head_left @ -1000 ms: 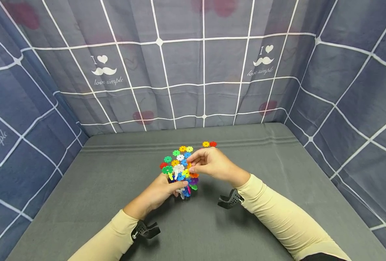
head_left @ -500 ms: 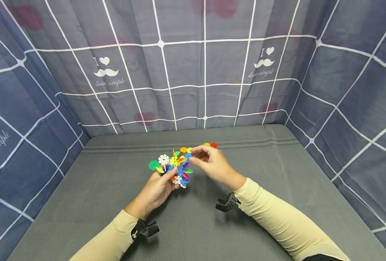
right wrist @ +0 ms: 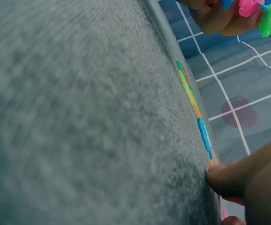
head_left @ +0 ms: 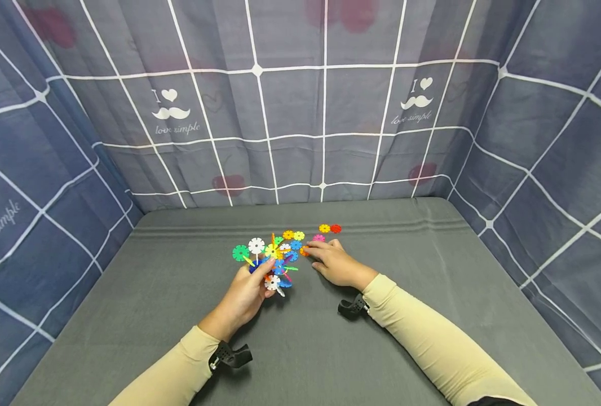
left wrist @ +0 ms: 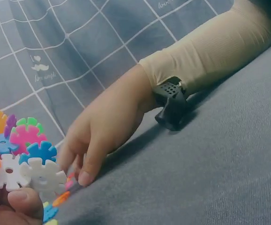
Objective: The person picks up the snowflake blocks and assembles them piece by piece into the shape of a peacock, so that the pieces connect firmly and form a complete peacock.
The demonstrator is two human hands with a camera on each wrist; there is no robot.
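My left hand point(head_left: 242, 293) grips a cluster of joined plastic snowflake discs point(head_left: 271, 251), with the thumb laid over it. White, green, yellow and blue discs stick out of this cluster at several angles. In the left wrist view, pink and white discs point(left wrist: 25, 138) of it show above the thumb. My right hand point(head_left: 338, 265) is low over the table, its fingertips at a loose orange disc point(head_left: 304, 251). Its thumb is apart from the fingers in the left wrist view, and no disc is seen pinched between them.
Loose flat discs lie behind the cluster, among them an orange-yellow disc point(head_left: 287, 234) and a blue disc point(head_left: 296, 245). Farther right are a pink disc point(head_left: 319, 238), a yellow disc point(head_left: 324, 228) and a red disc point(head_left: 335, 228). A checked curtain point(head_left: 290, 113) surrounds the grey tabletop point(head_left: 300, 361).
My right hand has left the cluster, where it held an orange piece, and dropped to the loose discs at the right. The left hand has turned the cluster and shifted it slightly left.
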